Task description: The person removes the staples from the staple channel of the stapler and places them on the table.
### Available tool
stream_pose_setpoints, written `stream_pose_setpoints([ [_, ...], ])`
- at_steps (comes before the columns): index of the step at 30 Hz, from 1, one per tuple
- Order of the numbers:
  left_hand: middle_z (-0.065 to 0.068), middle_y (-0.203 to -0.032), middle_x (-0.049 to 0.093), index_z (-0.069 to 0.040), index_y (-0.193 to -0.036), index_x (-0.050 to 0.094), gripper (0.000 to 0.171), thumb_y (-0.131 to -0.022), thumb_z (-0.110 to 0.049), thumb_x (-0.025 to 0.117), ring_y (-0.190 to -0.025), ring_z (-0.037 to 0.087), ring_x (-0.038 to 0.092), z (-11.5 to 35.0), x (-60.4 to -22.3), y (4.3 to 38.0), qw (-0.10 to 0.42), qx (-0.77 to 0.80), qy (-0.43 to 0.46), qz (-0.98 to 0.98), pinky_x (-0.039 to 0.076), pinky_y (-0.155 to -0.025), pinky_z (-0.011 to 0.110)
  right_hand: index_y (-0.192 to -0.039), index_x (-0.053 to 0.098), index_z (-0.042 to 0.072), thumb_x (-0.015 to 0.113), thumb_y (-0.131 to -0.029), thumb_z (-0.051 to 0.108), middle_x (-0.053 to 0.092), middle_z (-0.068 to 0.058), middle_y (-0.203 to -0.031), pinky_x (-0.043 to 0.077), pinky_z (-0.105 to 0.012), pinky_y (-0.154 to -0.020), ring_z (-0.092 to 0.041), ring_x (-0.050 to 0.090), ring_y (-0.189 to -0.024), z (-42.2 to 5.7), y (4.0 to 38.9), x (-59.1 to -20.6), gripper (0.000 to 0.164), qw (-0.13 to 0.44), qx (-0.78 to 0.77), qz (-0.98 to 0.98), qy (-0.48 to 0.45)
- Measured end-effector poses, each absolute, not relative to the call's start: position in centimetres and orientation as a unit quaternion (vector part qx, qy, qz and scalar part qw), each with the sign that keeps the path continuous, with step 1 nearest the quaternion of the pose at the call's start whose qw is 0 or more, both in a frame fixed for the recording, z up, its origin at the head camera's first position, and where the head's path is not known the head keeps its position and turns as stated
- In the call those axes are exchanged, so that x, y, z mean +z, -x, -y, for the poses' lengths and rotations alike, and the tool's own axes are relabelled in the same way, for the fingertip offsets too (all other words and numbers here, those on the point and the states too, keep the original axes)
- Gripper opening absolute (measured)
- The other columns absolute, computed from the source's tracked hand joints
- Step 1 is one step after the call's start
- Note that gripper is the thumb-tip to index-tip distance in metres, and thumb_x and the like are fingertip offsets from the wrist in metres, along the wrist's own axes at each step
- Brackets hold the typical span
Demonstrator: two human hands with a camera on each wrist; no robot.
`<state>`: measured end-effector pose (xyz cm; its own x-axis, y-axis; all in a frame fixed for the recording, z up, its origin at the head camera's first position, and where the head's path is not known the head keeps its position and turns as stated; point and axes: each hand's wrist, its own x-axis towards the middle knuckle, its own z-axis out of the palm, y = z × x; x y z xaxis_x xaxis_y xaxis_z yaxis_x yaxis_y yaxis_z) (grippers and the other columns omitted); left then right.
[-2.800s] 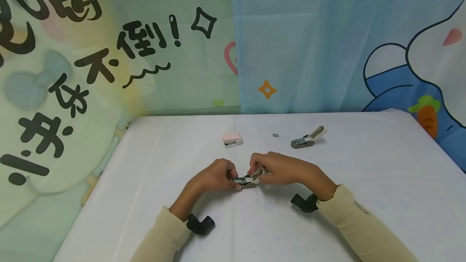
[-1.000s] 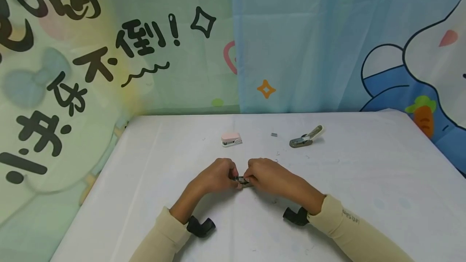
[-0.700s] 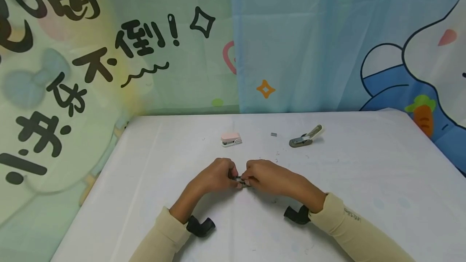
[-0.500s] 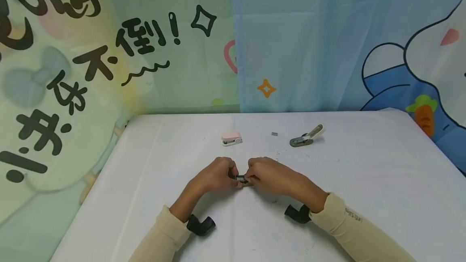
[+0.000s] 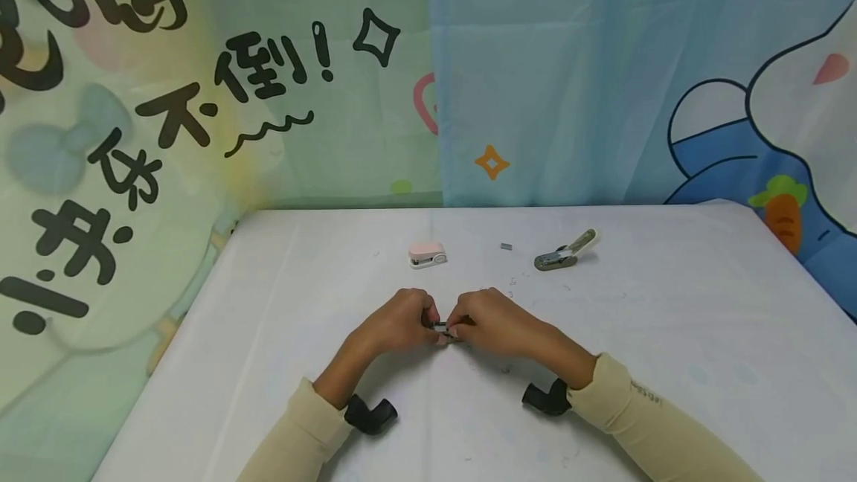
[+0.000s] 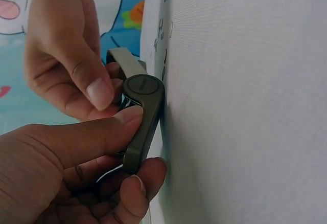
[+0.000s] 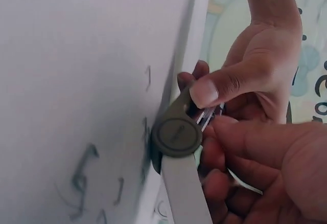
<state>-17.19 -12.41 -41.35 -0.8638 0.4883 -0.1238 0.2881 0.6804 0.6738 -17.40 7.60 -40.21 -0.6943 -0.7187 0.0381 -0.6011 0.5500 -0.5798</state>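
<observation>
Near the middle of the table, my left hand (image 5: 395,324) grips an olive-green stapler (image 6: 144,132). Its thumb lies on the stapler's side and the fingers curl below. The stapler's pale top arm (image 7: 185,188) is swung up from the round hinge. My right hand (image 5: 498,323) bends its thumb and fingers onto the silver magazine (image 7: 205,116) inside. Those right fingertips pinch at the magazine; whether a small piece sits between them is hidden. In the head view, both hands cover most of the stapler.
Farther back on the white table (image 5: 321,259) stand a pink-and-white mini stapler (image 5: 427,254), a small grey staple strip (image 5: 506,247) and another olive stapler (image 5: 564,253) with its top raised. Several loose staples (image 7: 120,191) lie scattered near the hands.
My right hand has moved left from the raised top arm to the middle of the stapler, and its fingertips shift slightly there. My left hand keeps its grip.
</observation>
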Motion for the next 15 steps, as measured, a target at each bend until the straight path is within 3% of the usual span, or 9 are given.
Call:
stream_pose_setpoints([
  [3,-0.002,-0.075,0.058,-0.008,-0.080,0.066,0.016,-0.077,-0.007,0.082,-0.067,0.011,0.052,12.3,-41.3,17.2,0.146,0.337,-0.215,-0.905,0.044,-0.060,0.025,-0.090,0.073,0.006,0.069,-0.088,0.003,0.064,0.007,-0.081,0.045,-0.025,-0.061,-0.007,0.053,-0.069,-7.4,17.4,-40.5,0.005,0.117,-0.327,-0.875,0.338],
  [7,-0.002,-0.073,0.058,-0.008,-0.079,0.066,0.016,-0.077,-0.007,0.082,-0.067,0.011,0.051,12.3,-41.2,17.2,0.145,0.336,-0.217,-0.905,0.043,-0.059,0.025,-0.083,0.069,0.009,0.072,-0.086,0.006,0.059,0.009,-0.074,0.042,-0.025,-0.057,-0.007,0.050,-0.064,-6.9,17.3,-40.6,0.005,0.094,-0.335,-0.878,0.330],
  [11,-0.002,-0.072,0.057,-0.009,-0.078,0.065,0.017,-0.077,-0.006,0.081,-0.066,0.011,0.050,12.3,-41.2,17.2,0.141,0.335,-0.220,-0.905,0.042,-0.058,0.025,-0.077,0.069,0.013,0.072,-0.085,0.004,0.056,0.010,-0.077,0.041,-0.024,-0.059,-0.006,0.049,-0.066,-6.5,17.1,-40.5,0.012,0.046,-0.319,-0.875,0.360],
  [15,-0.003,-0.071,0.058,-0.009,-0.078,0.065,0.016,-0.077,-0.006,0.082,-0.066,0.010,0.051,12.4,-41.4,17.2,0.141,0.338,-0.222,-0.903,0.043,-0.058,0.025,-0.071,0.069,0.013,0.071,-0.083,-0.002,0.062,0.006,-0.083,0.045,-0.030,-0.066,-0.004,0.053,-0.069,-6.6,17.3,-40.4,0.019,0.022,-0.328,-0.854,0.403],
])
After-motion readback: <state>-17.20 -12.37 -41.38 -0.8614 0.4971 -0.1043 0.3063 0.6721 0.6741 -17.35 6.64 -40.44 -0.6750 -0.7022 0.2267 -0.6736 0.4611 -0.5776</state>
